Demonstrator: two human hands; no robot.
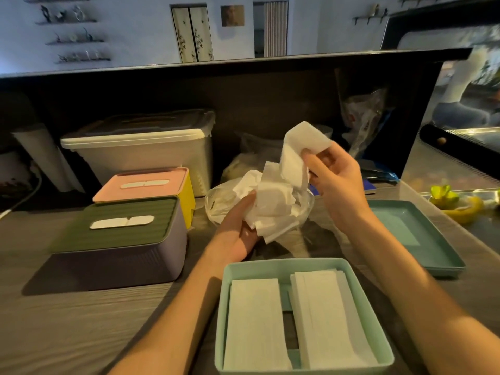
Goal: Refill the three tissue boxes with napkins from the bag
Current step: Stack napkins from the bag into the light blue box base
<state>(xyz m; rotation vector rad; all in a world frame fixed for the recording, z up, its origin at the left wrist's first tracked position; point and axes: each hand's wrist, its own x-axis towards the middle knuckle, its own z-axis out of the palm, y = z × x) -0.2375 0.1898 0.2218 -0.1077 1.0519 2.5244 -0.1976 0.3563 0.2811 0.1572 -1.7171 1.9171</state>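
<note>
The open mint-green plastic tissue box (303, 269) sits nearest the person, and everything else is placed from it. Inside it lie 2 flat white napkin stacks (255, 326), side by side, each with its long axis running from the near wall to the far wall; the right stack looks slightly fanned. Its teal lid (422, 239) rests off to the right and a little beyond, so this box seems partly filled and not yet closed. To the left stands the purple box with a green ribbed lid (119, 239), and beyond that the yellow box with a pink lid (146, 184); both are lidded, and whether they are already refilled cannot be told from here, though I would guess they are done. Just beyond the open box, the left hand (240, 228) cradles from below a loose bundle of white napkins (273, 204) spilling out of the clear plastic bag (219, 204). The right hand (335, 180), raised above the bundle, pinches 1 folded white napkin (305, 139) between thumb and fingers, its free end tilted up and away to the left. What remains, by my reading, is adding more napkins and fitting the lid.
</note>
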